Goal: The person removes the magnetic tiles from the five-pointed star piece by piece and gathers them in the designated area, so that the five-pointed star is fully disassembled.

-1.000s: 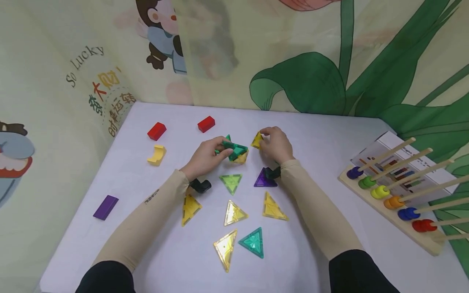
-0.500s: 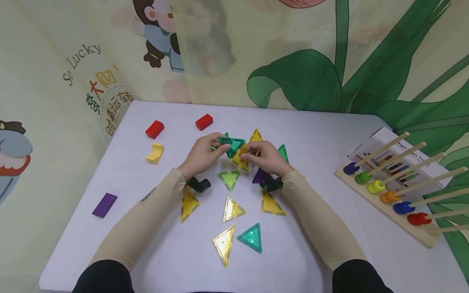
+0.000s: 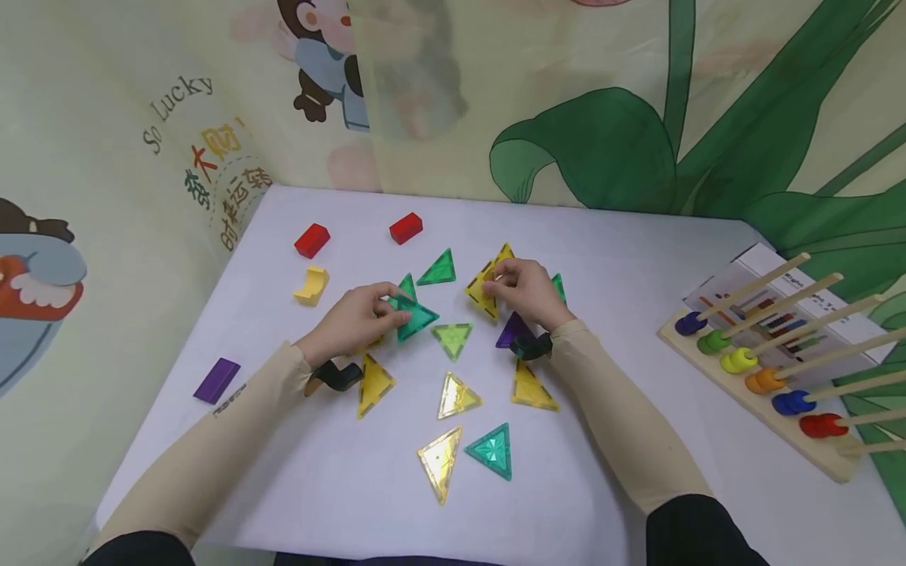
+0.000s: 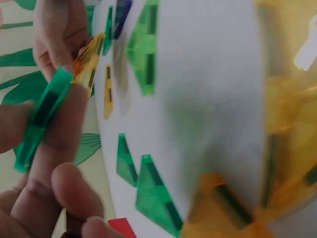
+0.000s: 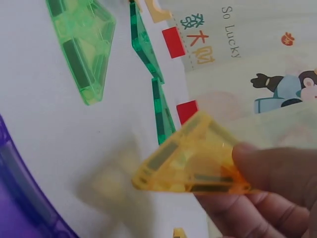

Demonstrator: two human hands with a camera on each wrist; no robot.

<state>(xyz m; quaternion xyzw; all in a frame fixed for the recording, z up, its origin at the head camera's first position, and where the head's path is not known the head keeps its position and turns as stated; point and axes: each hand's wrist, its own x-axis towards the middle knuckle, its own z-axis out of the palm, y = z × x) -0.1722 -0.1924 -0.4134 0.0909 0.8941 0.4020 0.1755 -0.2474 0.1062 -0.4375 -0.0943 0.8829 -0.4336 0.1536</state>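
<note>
My left hand [image 3: 354, 321] pinches a green triangular magnetic tile [image 3: 418, 318] between thumb and fingers; the left wrist view shows it nearly edge-on. Slightly farther back, my right hand [image 3: 532, 289] pinches a yellow triangular tile [image 3: 481, 292], which in the right wrist view is raised over the table and casts a shadow. Between the hands lies a light green triangle [image 3: 451, 339]. Two more green triangles, one being a green tile [image 3: 439, 268], lie beyond the left hand. A purple triangle [image 3: 513, 328] sits below the right hand, partly covered by the wrist strap.
Nearer on the white table [image 3: 311, 487] lie several yellow triangles and a teal triangle [image 3: 491, 450]. Red blocks [image 3: 406, 228], a yellow arched block [image 3: 311, 285] and a purple block [image 3: 216, 380] are at the left and back. A wooden peg rack [image 3: 764, 401] with beads stands right.
The yellow tile has come apart from the green one. My left hand has moved left and nearer with the green tile, uncovering a green triangle; the right hand has shifted slightly away with the yellow tile.
</note>
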